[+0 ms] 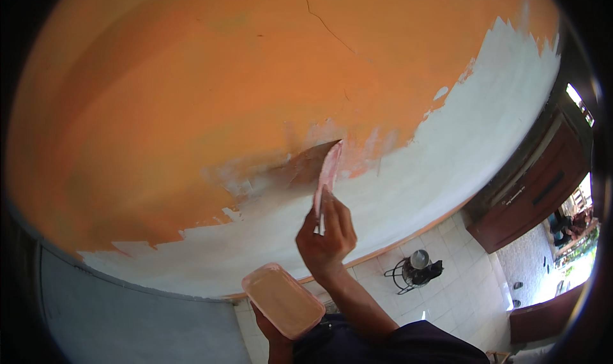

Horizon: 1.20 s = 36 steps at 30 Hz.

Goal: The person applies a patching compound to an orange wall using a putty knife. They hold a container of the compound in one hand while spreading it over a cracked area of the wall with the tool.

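My right hand is raised to the wall, its fingers closed around a flat pinkish tool smeared with white. The tool is seen nearly edge-on, so I cannot tell whether it is a brush or a scraper. Its upper tip meets the orange wall, in a patch of pale smears. Lower down, my left hand supports a shallow rectangular tub with a pink rim and a tan face. The tub covers most of that hand's fingers. White coating spans the lower wall with a ragged upper edge.
A dark metal stand with a round pale container sits on the tiled floor to the right. Beyond it are a brown door and a bright doorway. A grey surface lies at lower left.
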{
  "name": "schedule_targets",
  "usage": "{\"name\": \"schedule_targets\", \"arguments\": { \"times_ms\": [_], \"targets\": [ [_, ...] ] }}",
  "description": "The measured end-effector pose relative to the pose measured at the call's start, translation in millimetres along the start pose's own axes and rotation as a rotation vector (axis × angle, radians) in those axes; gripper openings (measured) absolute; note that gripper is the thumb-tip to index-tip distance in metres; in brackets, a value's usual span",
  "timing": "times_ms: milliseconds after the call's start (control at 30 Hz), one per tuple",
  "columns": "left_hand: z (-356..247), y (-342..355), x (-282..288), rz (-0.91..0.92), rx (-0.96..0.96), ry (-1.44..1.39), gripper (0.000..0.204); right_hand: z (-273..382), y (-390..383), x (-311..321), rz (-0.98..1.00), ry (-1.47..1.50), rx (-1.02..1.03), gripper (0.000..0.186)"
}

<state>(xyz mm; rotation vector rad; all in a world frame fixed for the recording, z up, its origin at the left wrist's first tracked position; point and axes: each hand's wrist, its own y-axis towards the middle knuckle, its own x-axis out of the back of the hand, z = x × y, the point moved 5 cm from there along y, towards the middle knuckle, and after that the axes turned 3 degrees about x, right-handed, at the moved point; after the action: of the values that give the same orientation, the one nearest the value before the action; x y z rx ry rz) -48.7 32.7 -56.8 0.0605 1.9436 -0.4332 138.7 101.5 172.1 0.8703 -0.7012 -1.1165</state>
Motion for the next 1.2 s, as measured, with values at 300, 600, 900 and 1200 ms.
{"name": "schedule_targets", "arguments": {
  "times_ms": [300, 600, 900, 1200],
  "targets": [
    [4, -6, -45, 0.033, 0.098, -0.019, 0.063, 14, 9, 16, -0.077, 0.132, -0.157, 0.009],
    [15, -7, -3, -0.033, 0.076, -0.013, 0.061, -82, -3, 83, -0.293, 0.666, -0.833, 0.013],
    [12, -2, -3, -0.056, 0.073, 0.042, 0.061, -55, -5, -5, -0.042, -0.216, -0.060, 0.035],
    [-3, -8, -23, 0.029, 0.091, 0.038, 0.062, -31, -63, -25, 0.306, -0.095, 0.201, 0.038]
  ]
}}
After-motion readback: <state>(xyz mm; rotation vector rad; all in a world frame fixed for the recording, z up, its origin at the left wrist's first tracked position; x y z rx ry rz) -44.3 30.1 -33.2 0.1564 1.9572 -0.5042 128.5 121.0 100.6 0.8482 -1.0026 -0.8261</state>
